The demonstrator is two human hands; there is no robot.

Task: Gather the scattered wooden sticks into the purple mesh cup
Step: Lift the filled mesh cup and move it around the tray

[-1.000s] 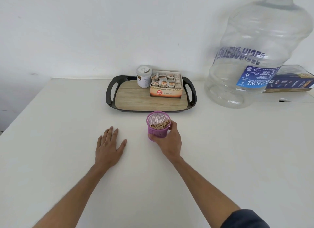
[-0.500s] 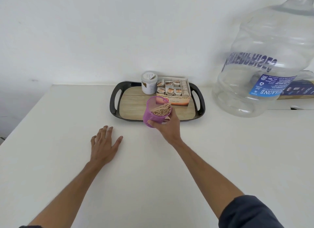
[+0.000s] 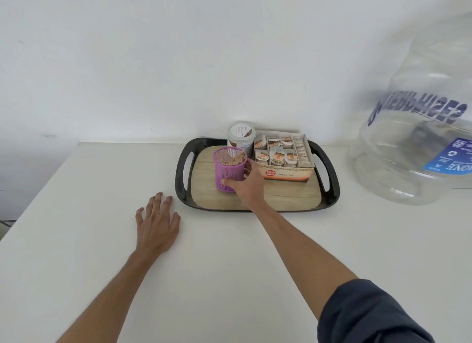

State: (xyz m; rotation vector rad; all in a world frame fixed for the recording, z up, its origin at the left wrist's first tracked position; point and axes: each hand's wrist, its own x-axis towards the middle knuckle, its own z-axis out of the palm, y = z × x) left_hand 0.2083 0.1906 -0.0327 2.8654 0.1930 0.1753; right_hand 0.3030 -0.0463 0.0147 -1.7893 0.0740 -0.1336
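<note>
Right hand (image 3: 247,183) grips the purple mesh cup (image 3: 229,168) from its right side, thumb across the lower front wall, fingers curled round the back. Cup is upright over the left part of the tray (image 3: 181,179), on or just above the wood-pattern insert; contact with the insert cannot be told. Wooden sticks (image 3: 234,160) are inside the cup, leaning toward its right rim, tips just above rim level.

Left hand (image 3: 156,224) lies flat, palm down, on the white table (image 3: 89,240), fingers straight and slightly spread, holding nothing. It is near the tray's front-left corner but apart from it.

On the tray behind the cup: a small white jar (image 3: 241,136) with a printed lid, and to its right an open box of sachets (image 3: 282,155), just beside the right hand. A large clear water bottle (image 3: 419,128) stands at the right, off the tray. Dark sleeve (image 3: 370,314) on the right arm.
</note>
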